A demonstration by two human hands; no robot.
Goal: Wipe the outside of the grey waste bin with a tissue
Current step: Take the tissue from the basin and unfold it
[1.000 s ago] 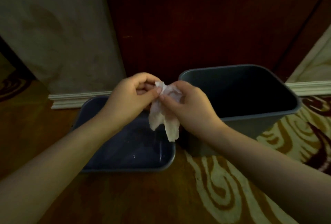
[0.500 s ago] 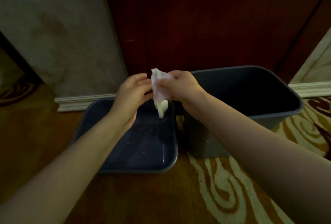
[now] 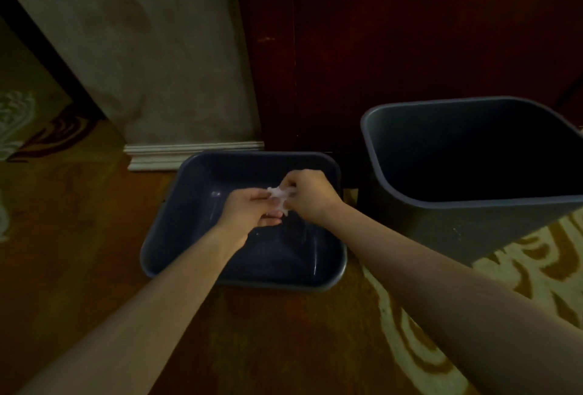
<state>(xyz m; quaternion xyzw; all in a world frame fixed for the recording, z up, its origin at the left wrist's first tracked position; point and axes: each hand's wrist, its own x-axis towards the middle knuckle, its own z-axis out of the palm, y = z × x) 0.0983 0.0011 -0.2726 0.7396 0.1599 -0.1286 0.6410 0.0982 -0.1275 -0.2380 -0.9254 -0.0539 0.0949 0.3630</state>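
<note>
The grey waste bin [image 3: 457, 227] stands upright on the carpet at the right, its mouth open and dark inside. A crumpled white tissue [image 3: 279, 194] is bunched between both hands, low over a shallow dark-blue basin [image 3: 176, 230] to the left of the bin. My left hand [image 3: 252, 208] grips the tissue from the left with fingers curled around it. My right hand [image 3: 307, 194] pinches the same tissue from the right. Both hands are apart from the bin, about a hand's width left of its near corner.
A dark wooden door [image 3: 394, 41] rises behind the bin and basin. A pale wall [image 3: 151, 47] with a white skirting board [image 3: 189, 153] stands at the back left. Patterned brown and cream carpet [image 3: 410, 315] covers the floor around the containers.
Both hands have dropped with the tissue from above the basin's far edge into the basin. The tissue went from hanging loose to a tight wad. The view shifted left.
</note>
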